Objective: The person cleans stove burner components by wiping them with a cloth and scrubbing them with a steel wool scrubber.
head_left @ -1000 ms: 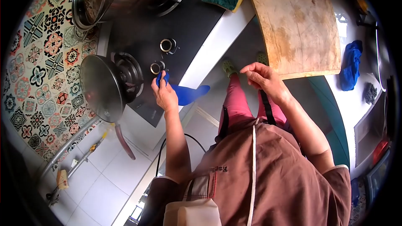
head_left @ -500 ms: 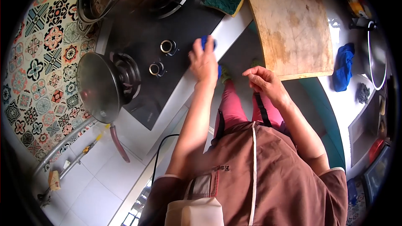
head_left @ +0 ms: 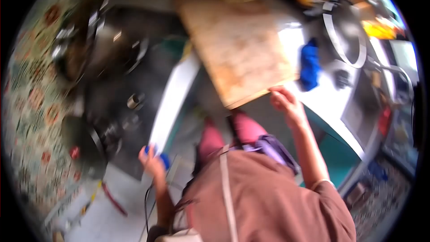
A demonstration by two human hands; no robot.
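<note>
My left hand is closed on a blue cloth beside the front corner of the black stove; motion smears the view. My right hand is at the near right corner of the wooden cutting board, its fingers drawn together in front of my body. Whether they touch the board or hold anything is too blurred to tell. A white counter edge runs between the stove and the board.
A lidded pan and a large pot stand on the stove at the left. The green sponge lies near the board. A second blue cloth, a dark scrubber and a sink are at the right.
The view has swung right, bringing more of the sink side in. My left hand has moved with the blue cloth from the stove's front edge towards its near corner. My right hand is now nearer the board's corner.
</note>
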